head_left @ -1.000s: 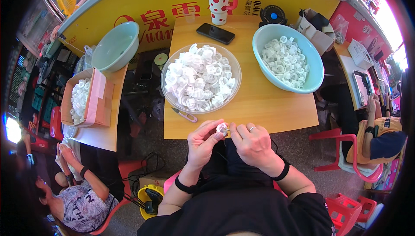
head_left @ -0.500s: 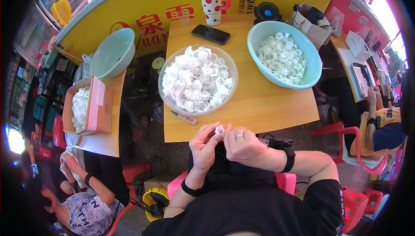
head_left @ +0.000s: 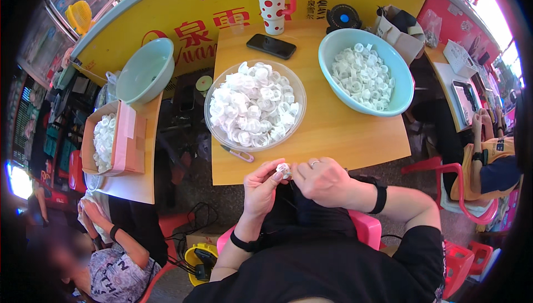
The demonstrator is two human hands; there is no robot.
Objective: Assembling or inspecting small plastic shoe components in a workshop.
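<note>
- In the head view, I saw the left hand (head_left: 261,183) and the right hand (head_left: 325,180) close together, just past the near edge of the wooden table (head_left: 344,131).
- Both hands pinched one small white piece (head_left: 283,168) between their fingertips, so both were closed on it.
- I saw a clear bowl (head_left: 214,131) full of the same white pieces on the table, in front of the hands.
- A small pink tool (head_left: 239,153) lay beside that bowl.
- A blue basin (head_left: 402,89) with more white pieces stood at the right.
- A black phone (head_left: 271,46) and a spotted red cup (head_left: 275,3) sat at the far end.
</note>
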